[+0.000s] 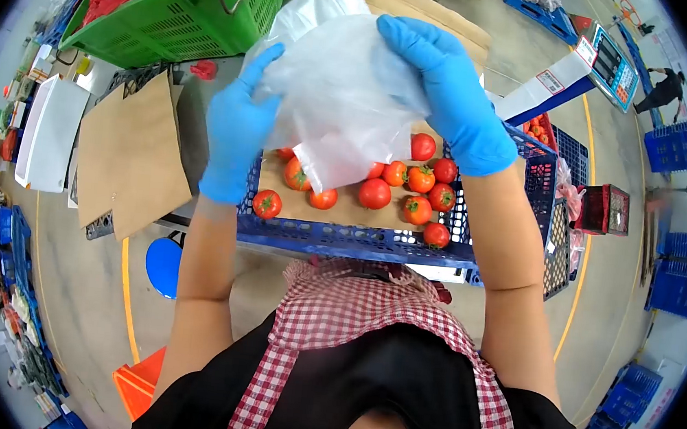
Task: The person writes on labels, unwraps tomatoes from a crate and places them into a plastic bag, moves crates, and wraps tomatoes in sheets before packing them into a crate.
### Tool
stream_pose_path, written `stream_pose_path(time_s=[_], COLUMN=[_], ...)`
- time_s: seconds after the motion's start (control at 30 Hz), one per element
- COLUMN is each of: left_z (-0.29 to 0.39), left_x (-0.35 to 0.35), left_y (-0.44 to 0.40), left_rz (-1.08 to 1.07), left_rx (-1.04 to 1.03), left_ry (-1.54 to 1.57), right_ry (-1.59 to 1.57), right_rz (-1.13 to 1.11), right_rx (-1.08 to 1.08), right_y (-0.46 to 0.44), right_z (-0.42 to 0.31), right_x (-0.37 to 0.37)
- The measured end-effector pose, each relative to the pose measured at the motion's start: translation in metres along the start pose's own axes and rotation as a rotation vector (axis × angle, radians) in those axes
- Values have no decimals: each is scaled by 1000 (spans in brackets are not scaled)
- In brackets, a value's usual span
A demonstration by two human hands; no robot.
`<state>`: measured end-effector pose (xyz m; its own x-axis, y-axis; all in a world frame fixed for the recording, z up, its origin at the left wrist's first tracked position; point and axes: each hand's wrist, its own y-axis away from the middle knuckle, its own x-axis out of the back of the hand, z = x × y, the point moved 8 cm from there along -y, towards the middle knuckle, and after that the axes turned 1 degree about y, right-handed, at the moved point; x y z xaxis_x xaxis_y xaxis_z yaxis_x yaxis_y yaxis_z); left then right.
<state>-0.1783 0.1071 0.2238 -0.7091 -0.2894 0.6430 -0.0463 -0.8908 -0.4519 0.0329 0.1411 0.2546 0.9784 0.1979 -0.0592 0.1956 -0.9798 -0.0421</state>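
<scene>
Currently, translucent plastic bag (354,93) hangs above red tomatoes (375,193) in blue crate (317,238), hiding some. Right hand (453,85) holds bag's side, fingers closed on it, some partly hidden. Left hand (241,128), blurred, at bag's opposite side; cannot tell whether fingers grip. Green basket (188,25) cut off at top. Labels (549,81) near scale (617,71) too small to read.

In the lower middle of the frame the person wears a black top (370,372) with a rounded neckline and short sleeves (533,427) ending above the elbows. Over it sits an apron (379,320) in dark red and white gingham, its broad straps (261,395) matching. Higher up, left hand (238,128) and right hand (456,94) wear plain bright-blue gloves (485,141), wrinkled and reaching the wrists.
</scene>
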Motion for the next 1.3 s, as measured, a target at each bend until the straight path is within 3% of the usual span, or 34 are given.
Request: stream_pose_path(time_s=[0.07, 0.13, 0.23, 0.27, 0.43, 0.57, 0.67, 0.77, 0.87, 0.97, 1.07, 1.1, 1.2, 1.23, 1.3], left_z=[-71, -107, -112, -110, -74, -65, -67, -68, -68, -56, -36, -31, -29, -32, -32], left_x=[4, 43, 68, 67, 46, 51, 52, 51, 53, 51, 33, 28, 9, 4, -2], left_y=[0, 12, 34, 38, 54, 64, 73, 79, 83, 82, 71, 66, 65, 65, 66], left_rz=[67, 226, 389, 367, 368, 422, 457, 430, 392, 366, 316, 302, 253, 236, 234], left_rx=[279, 372, 671, 657, 665, 714, 767, 783, 793, 778, 732, 725, 728, 724, 709], left_ry=[138, 171, 613, 603, 738, 810, 824, 800, 805, 826, 874, 907, 950, 918, 926], right_ry=[137, 462, 1288, 1451, 1576, 1517, 1544, 1490, 1461, 1348, 426, 259, 391, 644, 663], right_rz=[-82, 99, -334, -435, -687, -660, -627, -795, -734, -482, -142, -55, -165, -93, 6], right_rx=[183, 178, -12, -47, -13, -32, 124, 100, 60, -70, -450, -786, -556, -439, -467], right_y=[-14, -20, 15, 28, 43, 39, 39, 41, 34, 19, 17, 33, 35, 39, 53], right_z=[14, 83, 207, 219, 255, 252, 251, 253, 256, 259, 287, 288, 300, 304, 299], right_x=[0, 49, 77, 71, 53, 63, 55, 67, 74, 85, 119, 129, 127, 132, 116])
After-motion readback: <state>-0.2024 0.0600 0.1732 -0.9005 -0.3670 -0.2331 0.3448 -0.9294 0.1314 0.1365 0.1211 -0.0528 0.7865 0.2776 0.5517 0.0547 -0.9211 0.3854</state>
